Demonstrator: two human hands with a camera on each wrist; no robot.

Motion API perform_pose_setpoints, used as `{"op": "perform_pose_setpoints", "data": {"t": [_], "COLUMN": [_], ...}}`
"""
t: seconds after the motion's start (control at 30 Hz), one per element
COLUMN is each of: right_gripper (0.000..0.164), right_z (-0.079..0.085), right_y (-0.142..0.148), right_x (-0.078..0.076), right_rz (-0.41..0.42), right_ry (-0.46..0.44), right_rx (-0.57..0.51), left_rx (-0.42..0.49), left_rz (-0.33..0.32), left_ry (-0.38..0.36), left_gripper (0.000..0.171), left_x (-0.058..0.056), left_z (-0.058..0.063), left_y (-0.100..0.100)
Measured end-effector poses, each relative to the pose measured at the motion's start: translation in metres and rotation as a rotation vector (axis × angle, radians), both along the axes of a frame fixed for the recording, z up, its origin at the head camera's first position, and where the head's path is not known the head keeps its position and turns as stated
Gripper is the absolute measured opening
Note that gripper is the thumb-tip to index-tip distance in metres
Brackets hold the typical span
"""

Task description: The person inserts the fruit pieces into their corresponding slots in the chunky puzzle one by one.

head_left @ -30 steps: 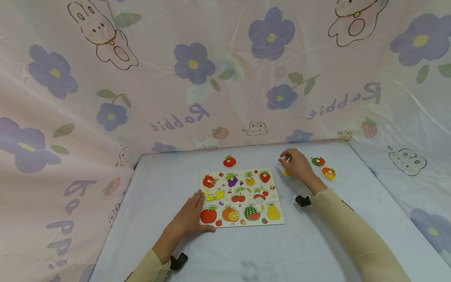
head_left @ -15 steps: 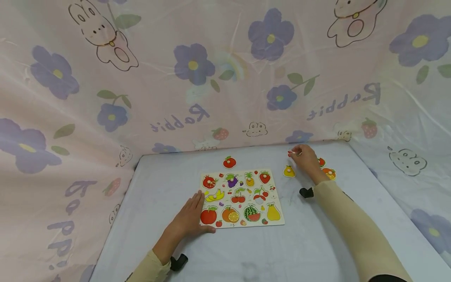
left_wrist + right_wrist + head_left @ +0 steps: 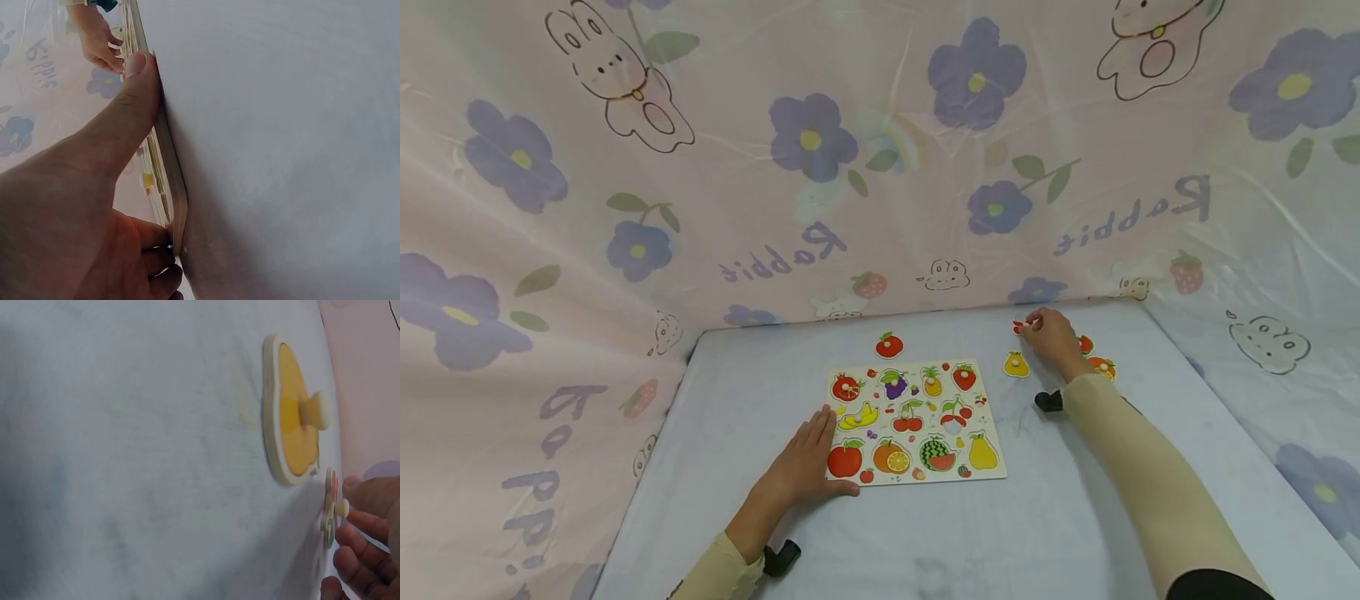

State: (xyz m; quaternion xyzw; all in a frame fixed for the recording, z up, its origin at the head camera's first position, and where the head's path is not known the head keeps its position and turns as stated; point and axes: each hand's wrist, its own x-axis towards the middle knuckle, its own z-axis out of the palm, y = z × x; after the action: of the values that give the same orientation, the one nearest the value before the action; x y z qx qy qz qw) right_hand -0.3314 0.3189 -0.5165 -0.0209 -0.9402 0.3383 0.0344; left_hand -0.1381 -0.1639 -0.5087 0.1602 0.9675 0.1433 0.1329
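Observation:
My left hand [image 3: 801, 462] rests at the left edge of the fruit puzzle board [image 3: 895, 433], fingers along its side and thumb at its near edge. In the left wrist view, the thumb [image 3: 134, 94] lies on the board's edge. At the back right, my right hand [image 3: 1051, 337] has thumb and forefinger at the knob of a small red-and-green fruit puzzle piece [image 3: 329, 515], which is on the table. Fingers partly cover this piece in the head view. The yellow pear piece [image 3: 1017, 365] lies just left of that hand, its knob upward.
A red apple-like piece [image 3: 889, 345] lies behind the board. Beyond the right wrist are a watermelon piece [image 3: 1086, 344] and an orange piece [image 3: 1103, 367], both partly covered. Patterned cloth [image 3: 880, 167] rises behind the white table [image 3: 760, 367].
My right hand has moved right and back from above the pear piece to the red piece, uncovering the pear. Over the last half second it hardly moves. The left hand stays put.

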Motion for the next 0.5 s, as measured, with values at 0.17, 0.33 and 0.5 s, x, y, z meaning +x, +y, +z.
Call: {"op": "perform_pose_setpoints", "data": {"t": [0.17, 0.33, 0.5], "right_gripper": [0.034, 0.032, 0.033], "right_z": [-0.0026, -0.002, -0.0005], "right_y": [0.0009, 0.0013, 0.0013], "right_x": [-0.0032, -0.0032, -0.001], "right_rz": [-0.004, -0.013, -0.012], "right_ry": [-0.008, -0.016, -0.016], "right_rx": [0.014, 0.025, 0.029], "left_rx": [0.013, 0.017, 0.007], "left_rz": [-0.011, -0.016, -0.015], "left_ry": [0.01, 0.01, 0.015], "left_gripper": [0.13, 0.129, 0.13], "left_x": [0.0001, -0.0001, -0.0012], "left_z": [-0.0028, -0.0045, -0.005], "left_y": [-0.0008, -0.0015, -0.0019]}}
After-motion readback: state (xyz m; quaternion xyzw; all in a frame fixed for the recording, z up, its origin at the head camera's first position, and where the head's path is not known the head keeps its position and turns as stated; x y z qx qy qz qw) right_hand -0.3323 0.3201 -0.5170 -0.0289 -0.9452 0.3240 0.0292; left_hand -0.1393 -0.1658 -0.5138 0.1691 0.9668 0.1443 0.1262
